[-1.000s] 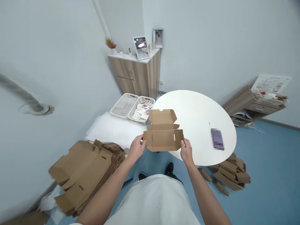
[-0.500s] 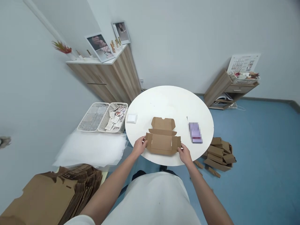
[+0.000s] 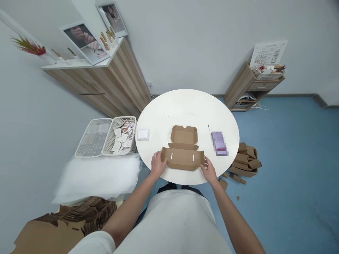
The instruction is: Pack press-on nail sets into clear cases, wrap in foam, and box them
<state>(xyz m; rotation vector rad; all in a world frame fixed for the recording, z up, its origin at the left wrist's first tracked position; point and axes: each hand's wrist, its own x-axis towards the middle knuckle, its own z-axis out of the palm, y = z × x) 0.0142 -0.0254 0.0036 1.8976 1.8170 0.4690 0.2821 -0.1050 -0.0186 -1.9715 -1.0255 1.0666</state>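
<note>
A partly folded brown cardboard box (image 3: 182, 157) lies in front of me on the white round table (image 3: 185, 106). Its lid part with a thumb notch points away from me, and two narrow slots show white in the near panel. At the left end flap, my left hand (image 3: 158, 164) grips the cardboard, thumb on the near side and fingers behind. My right hand (image 3: 209, 170) pinches the right end flap near its lower corner. Beyond the right hand lies a purple item (image 3: 219, 143), blurred by pixelation.
On the table's left edge is a small white packet (image 3: 143, 134). White baskets (image 3: 119, 135), translucent sheets (image 3: 97, 176) and stacked flat cardboard (image 3: 50, 233) stand left. Folded boxes (image 3: 243, 160) lie on the floor at right. A wooden cabinet (image 3: 127, 77) stands behind left.
The head view has shifted. My left hand has moved up along the left flap, its fingers now farther behind it. The near panel's slots show more clearly; the right hand stays at the right flap.
</note>
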